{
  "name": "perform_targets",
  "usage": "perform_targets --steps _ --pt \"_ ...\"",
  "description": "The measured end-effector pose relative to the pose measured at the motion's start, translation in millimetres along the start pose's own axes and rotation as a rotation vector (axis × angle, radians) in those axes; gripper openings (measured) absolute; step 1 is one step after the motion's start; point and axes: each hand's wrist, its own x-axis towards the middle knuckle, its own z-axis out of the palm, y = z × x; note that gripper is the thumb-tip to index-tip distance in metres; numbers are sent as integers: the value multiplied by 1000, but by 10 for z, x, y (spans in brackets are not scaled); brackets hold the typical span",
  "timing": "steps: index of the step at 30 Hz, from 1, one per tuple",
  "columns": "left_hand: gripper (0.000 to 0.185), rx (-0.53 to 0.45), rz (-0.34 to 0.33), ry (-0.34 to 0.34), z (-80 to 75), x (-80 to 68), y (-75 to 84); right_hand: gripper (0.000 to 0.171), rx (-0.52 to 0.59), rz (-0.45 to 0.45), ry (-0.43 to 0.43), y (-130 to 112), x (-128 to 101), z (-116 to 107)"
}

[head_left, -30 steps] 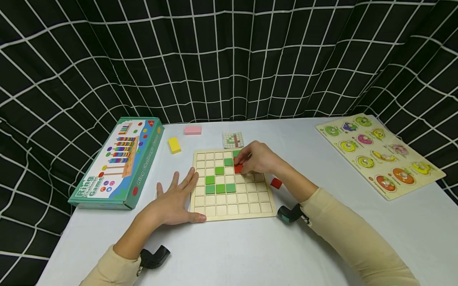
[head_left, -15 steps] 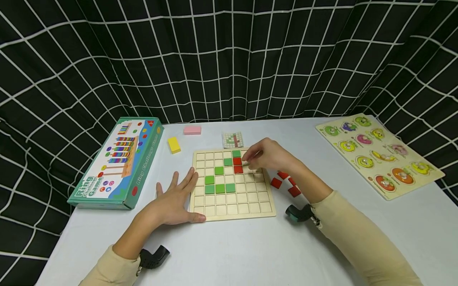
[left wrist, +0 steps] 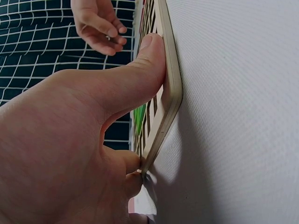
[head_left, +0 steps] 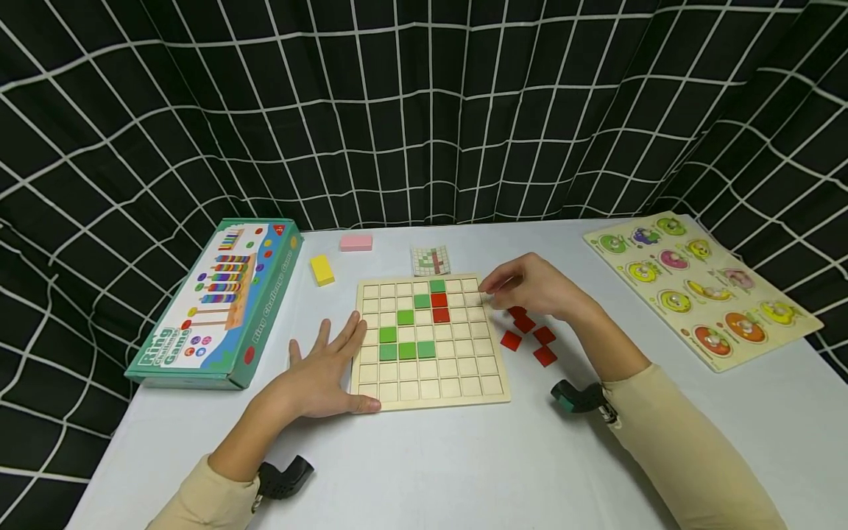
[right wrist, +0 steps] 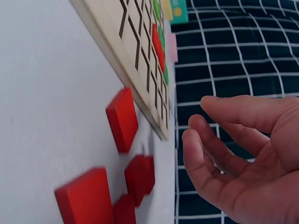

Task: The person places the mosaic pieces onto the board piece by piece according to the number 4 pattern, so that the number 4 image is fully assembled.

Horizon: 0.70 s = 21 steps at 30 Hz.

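Note:
A wooden grid board [head_left: 464, 386] lies flat in the head view. Several green square tiles [head_left: 407, 351] sit in its cells, with two red tiles [head_left: 440, 315] in one column below the topmost green one. My left hand [head_left: 316, 381] rests with spread fingers along the board's left edge, its thumb [left wrist: 152, 60] on the near left corner. Beyond the board's right edge, my right hand [head_left: 539, 288] hovers with loosely bent fingers. Nothing shows between those fingers in the right wrist view. Loose red tiles [head_left: 545, 356], several of them, lie below it on the table, partly covered by the hand.
A small pattern card [head_left: 430, 261] lies behind the board. To its left are a yellow block [head_left: 322, 270] and a pink block [head_left: 356, 243]. A green game box [head_left: 225, 302] stands at the left; a fruit puzzle board [head_left: 702, 287] lies at the right.
My right hand has let go of the red tile on the board and moved right, past the edge, uncovering the loose red tiles. The left hand stays in place.

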Motion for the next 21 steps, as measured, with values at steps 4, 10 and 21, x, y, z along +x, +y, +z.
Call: perform_targets --steps 4,10,21 --pt "129 0 -4 2 2 -2 7 26 22 9 16 73 -39 -68" --pt "129 6 -3 1 4 -2 7 29 44 9 5 197 -70 -156" --pt "129 4 3 2 6 1 0 31 67 -18 -46 415 -82 -215"
